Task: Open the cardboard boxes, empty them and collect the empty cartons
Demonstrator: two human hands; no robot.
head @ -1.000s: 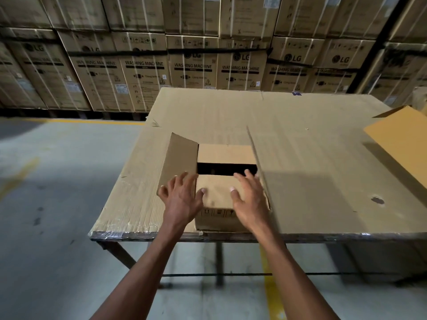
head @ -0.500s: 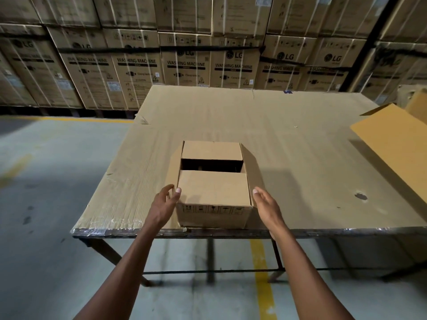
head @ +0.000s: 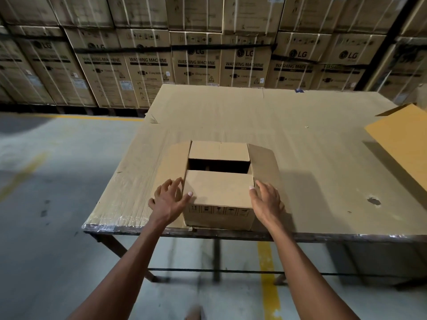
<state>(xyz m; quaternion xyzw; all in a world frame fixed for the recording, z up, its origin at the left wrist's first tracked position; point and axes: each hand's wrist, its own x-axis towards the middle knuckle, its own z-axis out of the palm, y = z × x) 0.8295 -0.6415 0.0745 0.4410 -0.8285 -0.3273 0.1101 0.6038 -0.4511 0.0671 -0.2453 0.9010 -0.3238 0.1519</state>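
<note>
Two bare forearms reach up from the bottom of the view toward a cardboard box (head: pixel 218 199) that sits at the near edge of the counter (head: pixel 312 158), left of the middle. The left hand (head: pixel 169 200) is spread wide against the box's left side, its thumb lying over the near top flap and its fingers on the side flap that slopes outward there. The right hand (head: pixel 268 203) is likewise open, fingers loosely spread, resting at the box's right side with the thumb at the top corner; neither hand has closed around anything. The near and far top flaps lie folded inward, with a dark gap between them; what is inside cannot be made out. The counter is covered with a cardboard sheet. At its right edge lies part of a lighter carton (head: pixel 402 137) with a raised flap. Beyond the far edge stands a wall of stacked boxes (head: pixel 196 65) printed "LG" and "WASHING MACHINE".
</note>
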